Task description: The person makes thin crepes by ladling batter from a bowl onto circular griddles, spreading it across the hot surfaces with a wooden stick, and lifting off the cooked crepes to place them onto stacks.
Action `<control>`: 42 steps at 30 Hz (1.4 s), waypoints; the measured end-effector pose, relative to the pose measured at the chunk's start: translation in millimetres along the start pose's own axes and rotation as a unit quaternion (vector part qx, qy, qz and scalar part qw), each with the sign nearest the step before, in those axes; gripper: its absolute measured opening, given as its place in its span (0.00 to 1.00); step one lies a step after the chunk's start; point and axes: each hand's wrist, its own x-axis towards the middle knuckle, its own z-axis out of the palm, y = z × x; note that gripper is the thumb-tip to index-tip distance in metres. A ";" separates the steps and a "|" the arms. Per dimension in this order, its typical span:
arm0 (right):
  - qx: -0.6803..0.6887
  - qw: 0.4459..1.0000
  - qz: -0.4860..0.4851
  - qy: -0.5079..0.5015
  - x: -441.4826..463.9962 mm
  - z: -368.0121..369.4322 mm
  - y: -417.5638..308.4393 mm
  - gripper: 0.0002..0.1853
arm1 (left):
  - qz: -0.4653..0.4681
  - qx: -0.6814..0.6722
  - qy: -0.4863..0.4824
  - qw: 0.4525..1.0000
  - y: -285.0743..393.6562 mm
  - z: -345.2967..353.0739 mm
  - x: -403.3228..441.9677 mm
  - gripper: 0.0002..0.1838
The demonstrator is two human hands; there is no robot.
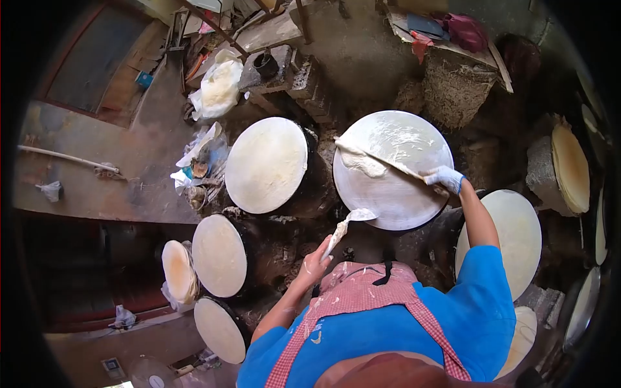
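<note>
My right hand, in a whitish glove, is closed around the end of a long batter-coated spreader. The spreader reaches left across a round griddle in front of me. A thick mound of pale batter lies against the spreader on the griddle's left side, and thin white streaks mark its far part. My bare left hand grips the handle of a scraper smeared with batter. Its flat white end is over the griddle's near-left rim; whether it touches, I cannot tell.
More round griddles covered with pale flatbread stand left and right. Stacks of browned flatbreads sit at far left and on a block at right. A dark cup rests on bricks behind. A stone stand holds cloths.
</note>
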 end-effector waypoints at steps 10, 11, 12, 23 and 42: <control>-0.087 0.989 -0.051 0.105 12.1 -11.2 -34.6 0.22 | 0.062 0.035 0.038 0.997 -8.1 11.2 -5.5 0.34; -0.102 0.993 -0.006 0.056 12.3 -10.3 -40.5 0.23 | 0.051 0.025 0.042 0.997 -6.6 10.2 -7.3 0.34; -0.116 0.992 0.040 0.002 8.2 -6.1 -41.5 0.24 | 0.043 0.028 0.035 0.998 -8.8 7.5 -10.7 0.34; -0.082 0.990 -0.103 0.057 5.2 -11.9 -40.7 0.24 | -0.040 -0.175 0.081 0.980 -76.7 38.8 -82.0 0.34; -0.005 0.862 -0.170 0.478 -128.9 299.6 157.0 0.18 | -0.187 -0.495 -0.174 0.831 -150.9 -50.6 -110.9 0.37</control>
